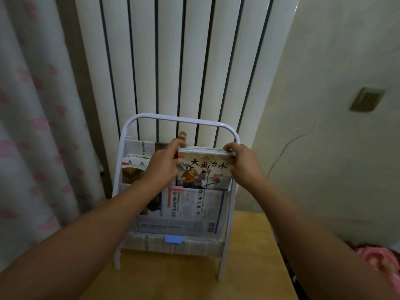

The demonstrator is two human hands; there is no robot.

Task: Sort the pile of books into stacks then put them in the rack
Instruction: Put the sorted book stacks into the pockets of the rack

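Stack [204, 169] upright in rack [179, 120], upper pocket, right side, illustrated cover facing out. Left hand [164, 163] grips stack's left top corner, right hand [242, 161] curled over right top edge. Second stack [134, 169] in same pocket, left side, partly behind left forearm. Newspaper [190, 211] lines pockets; blue tape [173, 238] on lower one. Rack on wooden table [249, 267], radiator [184, 61] behind, curtain [32, 105] left.
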